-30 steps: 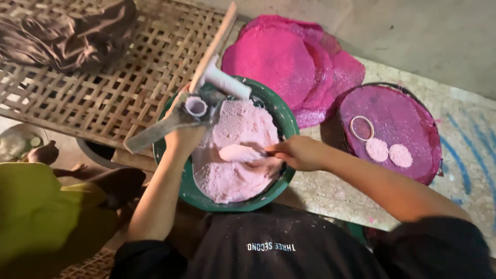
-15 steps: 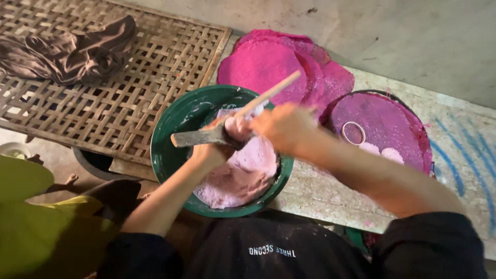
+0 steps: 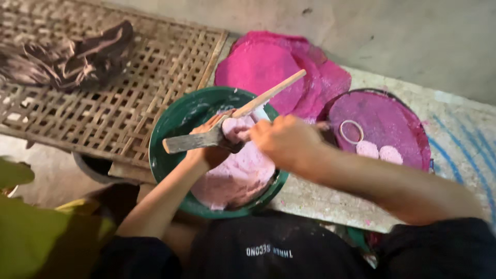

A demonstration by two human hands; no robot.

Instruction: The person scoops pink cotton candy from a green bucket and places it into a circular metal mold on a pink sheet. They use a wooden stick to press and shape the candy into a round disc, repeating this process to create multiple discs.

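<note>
Head view, nearest first: my black shirt fills the bottom edge, and both bare forearms reach out from it over the round green plastic basin (image 3: 170, 150). My left hand (image 3: 209, 147) is closed around the flat grey handle end of a paddle-like scraper tool (image 3: 188, 141), whose pale wooden stick (image 3: 271, 94) angles up and away to the right. My right hand (image 3: 281, 138) is curled in against the tool's middle, fingers bent over it; I cannot tell whether it grips the tool itself or a lump of the paste stuck to it (the knuckles hide the contact).

I judge the step in hand to be clearing or gathering paste off the tool above the basin. The next move calls for keeping the tool over the basin so nothing drops onto the concrete, and for a steady left-hand hold while the right works.

Soft pale pink dough-like paste (image 3: 235, 178) lies inside the basin, heaped toward its near right side, smooth, wet-looking and smeared up the wall.

Beyond, to the right, a round purple-stained tray (image 3: 392, 124) carries a thin white ring (image 3: 351, 132) and two small pale pink discs (image 3: 378, 152). Behind the basin lie overlapping bright magenta flat rounds (image 3: 268, 67). Far left, a woven bamboo lattice rack (image 3: 103, 119) holds a crumpled dark cloth (image 3: 77, 59).
</note>
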